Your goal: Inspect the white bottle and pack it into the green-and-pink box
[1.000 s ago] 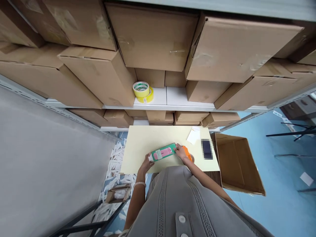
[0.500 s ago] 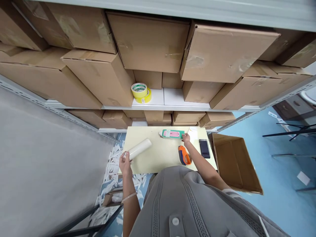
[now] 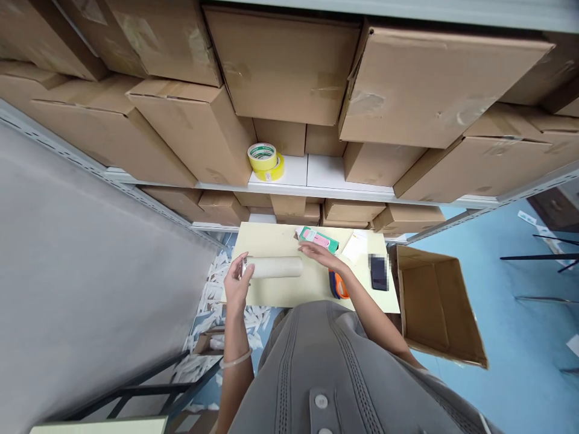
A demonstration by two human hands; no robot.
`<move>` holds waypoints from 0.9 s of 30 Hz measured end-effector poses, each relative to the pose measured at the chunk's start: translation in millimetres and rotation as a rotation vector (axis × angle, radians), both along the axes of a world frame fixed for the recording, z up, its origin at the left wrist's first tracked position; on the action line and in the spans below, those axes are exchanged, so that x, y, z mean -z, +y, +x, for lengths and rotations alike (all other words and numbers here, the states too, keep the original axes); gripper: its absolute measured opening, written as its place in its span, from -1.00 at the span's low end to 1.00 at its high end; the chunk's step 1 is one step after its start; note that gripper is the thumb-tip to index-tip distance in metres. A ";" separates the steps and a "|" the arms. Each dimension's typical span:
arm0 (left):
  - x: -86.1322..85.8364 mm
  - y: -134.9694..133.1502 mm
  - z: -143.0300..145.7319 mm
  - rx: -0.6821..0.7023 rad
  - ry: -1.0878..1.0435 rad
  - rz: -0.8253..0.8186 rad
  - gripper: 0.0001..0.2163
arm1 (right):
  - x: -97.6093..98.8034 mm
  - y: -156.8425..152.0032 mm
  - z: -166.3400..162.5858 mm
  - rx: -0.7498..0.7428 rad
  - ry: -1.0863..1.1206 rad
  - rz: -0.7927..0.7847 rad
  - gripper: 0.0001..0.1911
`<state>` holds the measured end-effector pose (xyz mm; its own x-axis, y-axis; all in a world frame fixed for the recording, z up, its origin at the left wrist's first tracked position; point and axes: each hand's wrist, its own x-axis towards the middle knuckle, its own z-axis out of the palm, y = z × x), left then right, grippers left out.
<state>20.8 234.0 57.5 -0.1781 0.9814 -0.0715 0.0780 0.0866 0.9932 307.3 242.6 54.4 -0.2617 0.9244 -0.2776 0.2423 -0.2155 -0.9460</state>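
Note:
My left hand [image 3: 237, 283] grips the left end of a pale cylindrical roll [image 3: 275, 267] held level over the cream table [image 3: 275, 289]. With fingers stretched out and empty, my right hand [image 3: 319, 253] hovers just right of the roll's other end. A green and pink box [image 3: 318, 239] lies at the table's far edge, just beyond that hand.
An orange tape dispenser [image 3: 338, 286], a dark phone [image 3: 378, 272] and a white paper [image 3: 357, 246] lie on the table's right part. An open cardboard box [image 3: 436, 307] stands on the blue floor at right. Yellow tape rolls [image 3: 265, 161] sit on the shelf among cartons. White scraps litter the floor left.
My right hand set the green and pink box at the table's far edge and drew back toward the roll. My left hand picked up the roll and swung it level.

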 end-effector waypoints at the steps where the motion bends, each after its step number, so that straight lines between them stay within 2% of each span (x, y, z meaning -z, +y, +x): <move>1: -10.2 4.8 5.9 0.068 0.011 0.043 -0.53 | -12.3 -1.5 -5.3 -0.140 0.056 0.004 -0.49; 4: -38.4 19.7 25.2 0.226 -0.006 0.132 -0.52 | -40.3 -8.9 -15.4 -0.353 0.083 0.039 -0.35; 6: -53.1 29.5 37.7 0.260 -0.044 0.161 -0.53 | -48.1 -17.8 -19.4 -0.340 0.079 0.103 -0.24; 8: -62.9 38.8 48.0 0.224 -0.069 0.151 -0.55 | -47.8 -30.1 -24.1 -0.200 0.082 0.166 -0.17; 10: -67.5 47.0 54.8 0.155 -0.070 0.092 -0.57 | -43.4 -43.5 -30.6 0.023 0.096 0.192 -0.16; 12: -67.9 53.2 58.1 0.118 -0.067 -0.001 -0.55 | -39.4 -54.3 -37.5 0.254 0.173 0.174 -0.26; 13: -67.0 55.3 58.9 0.123 -0.084 -0.042 -0.52 | -38.8 -57.7 -40.2 0.320 0.223 0.149 -0.32; 15: -64.8 57.2 60.9 0.191 -0.183 -0.080 -0.44 | -41.8 -59.1 -42.6 0.412 0.367 0.073 -0.44; 17: -64.4 56.3 66.3 0.325 -0.355 -0.056 -0.32 | -51.3 -53.1 -41.7 0.442 0.560 -0.015 -0.47; 20: -73.1 53.3 82.9 0.572 -0.553 -0.001 -0.14 | -77.4 -32.8 -39.2 0.432 0.862 -0.156 -0.45; 22: -87.4 54.0 95.9 0.700 -0.601 0.013 -0.12 | -101.2 -15.5 -39.3 0.373 1.020 -0.243 -0.48; 25: -120.4 63.2 109.3 0.755 -0.613 0.009 -0.21 | -141.3 9.2 -39.4 0.172 1.138 -0.323 -0.47; 27: -146.8 73.1 112.1 0.734 -0.613 0.026 -0.25 | -168.2 21.6 -36.2 0.050 1.103 -0.318 -0.45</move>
